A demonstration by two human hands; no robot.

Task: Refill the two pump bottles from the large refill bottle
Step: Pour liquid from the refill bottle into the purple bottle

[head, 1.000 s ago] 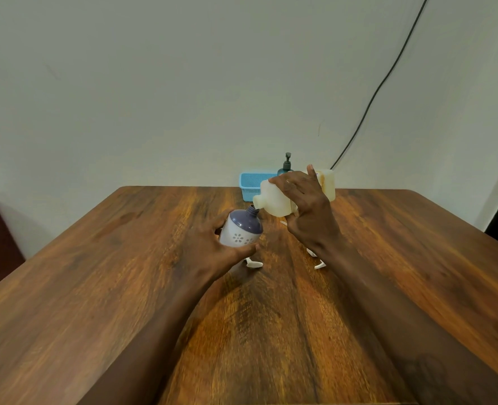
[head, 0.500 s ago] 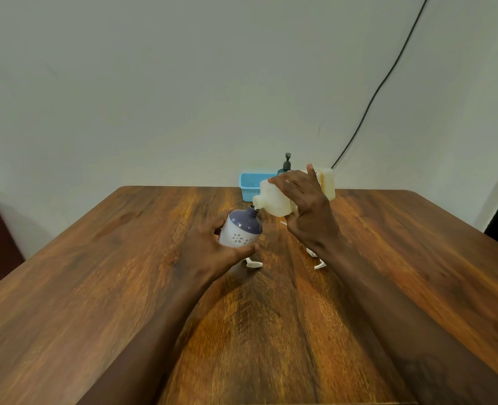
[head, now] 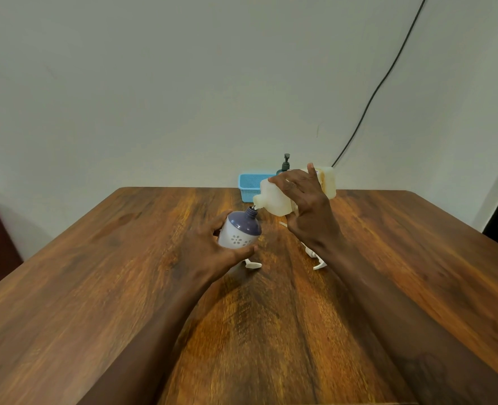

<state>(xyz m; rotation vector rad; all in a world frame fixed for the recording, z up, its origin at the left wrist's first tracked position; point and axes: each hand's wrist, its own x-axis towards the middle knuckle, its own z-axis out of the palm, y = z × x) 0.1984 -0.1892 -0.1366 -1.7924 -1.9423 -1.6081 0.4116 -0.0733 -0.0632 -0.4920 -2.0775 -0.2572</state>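
Large refill bottle [head: 274,200]: translucent white, held above the table centre and tipped over, spout pointing to 8 o'clock. The spout sits at the open neck of the pump bottle [head: 240,233]; cannot tell whether liquid is running.

Right hand [head: 306,211] grasps the refill bottle from the near side, fingers curled over its top.

The pump bottle has a white body with flower print and a purple shoulder, and leans towards 1 o'clock. Left hand [head: 209,249] is wrapped round its body, thumb across the front.

One white pump head [head: 253,264] lies on the wooden table [head: 110,287] at 6 o'clock of the pump bottle. A second white pump head [head: 318,264] lies beside the right wrist.

At 12 o'clock, at the table's far edge: blue basket [head: 249,185], with a dark pump bottle [head: 285,165] just beside it, partly hidden. A black cable [head: 373,95] runs up the wall.
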